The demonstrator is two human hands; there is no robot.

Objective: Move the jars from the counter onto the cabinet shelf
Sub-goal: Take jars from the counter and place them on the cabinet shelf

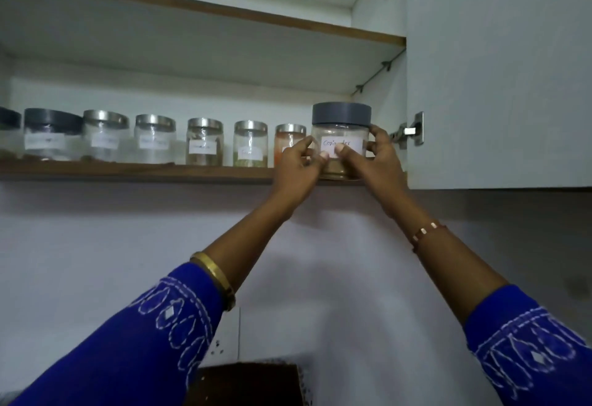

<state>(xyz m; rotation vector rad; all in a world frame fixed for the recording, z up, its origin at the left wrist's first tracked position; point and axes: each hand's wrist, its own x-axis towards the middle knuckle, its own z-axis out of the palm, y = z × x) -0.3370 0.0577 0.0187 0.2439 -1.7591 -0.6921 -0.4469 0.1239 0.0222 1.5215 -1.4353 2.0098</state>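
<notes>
Now I have both hands on the grey-lidded jar [341,141], which sits at the right end of the cabinet shelf [134,172], at its front edge, beside the orange-filled jar [288,144]. My left hand [296,165] and right hand [376,155] clasp its sides. It stands upright, long axis vertical, label facing me. I judge this the placing step; next it wants a gentle push back into the row of jars [153,138], then release.
</notes>
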